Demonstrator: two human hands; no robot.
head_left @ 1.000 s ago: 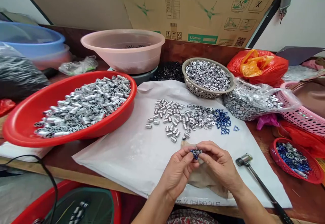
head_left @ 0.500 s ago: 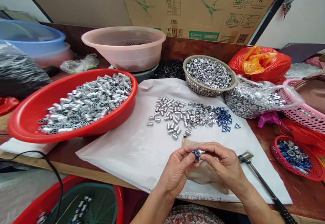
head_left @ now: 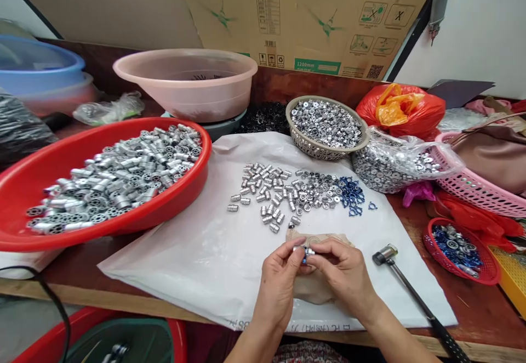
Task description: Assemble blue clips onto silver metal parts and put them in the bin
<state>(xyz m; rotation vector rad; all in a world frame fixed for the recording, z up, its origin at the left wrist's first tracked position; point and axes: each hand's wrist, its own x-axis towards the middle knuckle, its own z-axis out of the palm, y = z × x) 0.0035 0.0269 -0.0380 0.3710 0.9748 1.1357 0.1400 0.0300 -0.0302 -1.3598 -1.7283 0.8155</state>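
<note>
Between my fingertips is a small silver metal part with a blue ring [head_left: 304, 253], partly covered by my fingers. My left hand [head_left: 281, 272] pinches it from the left, and my right hand [head_left: 343, 270] pinches its right end. Both hands are above a beige cloth-like pad [head_left: 314, 289] on a white sheet [head_left: 184, 275]. Just beyond them lie loose silver cylinders [head_left: 263, 187], round silver caps [head_left: 318, 187] and blue rings [head_left: 351, 194]. A hammer [head_left: 409, 286] with a black handle rests to the right of my right hand.
A red basin [head_left: 172, 212] of silver cylinders stands at left. Behind are a pink basin [head_left: 184, 94], a grey-brown basket [head_left: 324, 153] of caps and a clear bag [head_left: 382, 168] of parts. A small red basket [head_left: 489, 267] is at right; a green basket [head_left: 139, 333] sits below the table edge.
The view has shifted, so the table things appear further left. My hands still pinch the small part; its silver body now lies more level between my fingertips.
</note>
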